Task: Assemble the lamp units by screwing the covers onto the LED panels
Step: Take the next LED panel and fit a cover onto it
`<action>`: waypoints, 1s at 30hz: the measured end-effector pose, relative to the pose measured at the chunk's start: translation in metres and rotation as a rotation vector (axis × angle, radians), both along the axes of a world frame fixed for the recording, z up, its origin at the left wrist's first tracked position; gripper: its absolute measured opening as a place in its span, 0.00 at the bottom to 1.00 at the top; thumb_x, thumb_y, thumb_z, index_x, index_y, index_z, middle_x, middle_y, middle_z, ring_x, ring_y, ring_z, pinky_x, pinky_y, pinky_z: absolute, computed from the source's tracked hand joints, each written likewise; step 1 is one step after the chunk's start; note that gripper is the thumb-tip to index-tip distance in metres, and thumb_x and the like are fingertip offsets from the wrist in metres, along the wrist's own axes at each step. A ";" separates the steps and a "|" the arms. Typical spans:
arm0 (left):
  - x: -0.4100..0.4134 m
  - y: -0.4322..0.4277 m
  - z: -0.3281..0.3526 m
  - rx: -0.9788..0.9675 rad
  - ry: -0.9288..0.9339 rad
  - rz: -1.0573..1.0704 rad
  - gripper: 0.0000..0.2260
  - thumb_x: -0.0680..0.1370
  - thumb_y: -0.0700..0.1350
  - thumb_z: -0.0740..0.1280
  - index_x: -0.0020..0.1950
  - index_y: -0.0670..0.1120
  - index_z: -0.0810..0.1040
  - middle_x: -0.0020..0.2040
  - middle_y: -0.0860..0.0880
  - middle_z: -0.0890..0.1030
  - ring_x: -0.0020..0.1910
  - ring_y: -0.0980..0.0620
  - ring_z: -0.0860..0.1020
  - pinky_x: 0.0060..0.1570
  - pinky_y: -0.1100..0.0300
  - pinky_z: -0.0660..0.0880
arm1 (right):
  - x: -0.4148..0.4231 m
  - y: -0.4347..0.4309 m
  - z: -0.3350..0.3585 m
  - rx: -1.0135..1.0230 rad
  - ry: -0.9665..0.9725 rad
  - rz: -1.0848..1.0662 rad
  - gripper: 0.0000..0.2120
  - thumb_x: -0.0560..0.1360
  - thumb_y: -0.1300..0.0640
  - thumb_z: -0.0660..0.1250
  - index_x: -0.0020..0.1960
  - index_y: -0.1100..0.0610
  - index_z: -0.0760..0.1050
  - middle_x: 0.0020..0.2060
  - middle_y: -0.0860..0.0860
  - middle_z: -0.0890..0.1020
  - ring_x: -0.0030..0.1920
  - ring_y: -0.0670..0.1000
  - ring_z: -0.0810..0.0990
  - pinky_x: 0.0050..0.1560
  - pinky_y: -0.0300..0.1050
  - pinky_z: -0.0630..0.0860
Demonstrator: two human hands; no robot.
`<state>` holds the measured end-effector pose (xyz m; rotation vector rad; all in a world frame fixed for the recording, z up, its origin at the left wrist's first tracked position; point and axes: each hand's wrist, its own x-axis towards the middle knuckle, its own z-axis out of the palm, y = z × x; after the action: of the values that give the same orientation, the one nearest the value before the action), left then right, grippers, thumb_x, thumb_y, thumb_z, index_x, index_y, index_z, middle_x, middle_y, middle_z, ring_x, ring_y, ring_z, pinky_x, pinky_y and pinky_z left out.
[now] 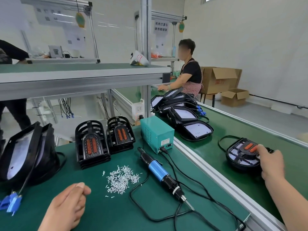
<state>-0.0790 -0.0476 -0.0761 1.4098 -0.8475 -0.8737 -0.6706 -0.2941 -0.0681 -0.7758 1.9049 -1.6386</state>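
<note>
1. R hand [271, 161], at 3 o'clock, grips the lamp unit [240, 157] by its near rim: fingers curved over the top beside the orange part, thumb at the lower side.
2. The lamp unit lies cover-up on the green belt [215, 147].
3. L hand [66, 205], at 7 o'clock, rests on the surface [103, 217]; fingers curled in, thumb tip on the index finger; cannot tell if sth. is inside.
4. Screws [122, 179] lie in a loose heap at 1 o'clock from the L hand.
5. Screwdriver [164, 175] lies at 3 o'clock of the screws, tip toward 5 o'clock; green box [156, 133] at 12 o'clock from it.
6. Two stacks of covers [92, 144] stand at 11 o'clock of the screws; panels [21, 152] lean at 9 o'clock.
</note>
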 end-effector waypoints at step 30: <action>-0.015 0.015 0.028 0.092 0.055 0.044 0.06 0.76 0.45 0.64 0.39 0.52 0.77 0.32 0.51 0.63 0.27 0.52 0.57 0.24 0.63 0.55 | 0.344 0.116 0.076 -0.454 0.604 1.023 0.06 0.82 0.51 0.69 0.47 0.42 0.79 0.39 0.43 0.83 0.40 0.46 0.80 0.43 0.41 0.74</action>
<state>-0.0936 -0.0330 -0.0477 1.4717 -0.7400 -0.9236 -0.3268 -0.1780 0.0082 -2.1645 1.0191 -1.1862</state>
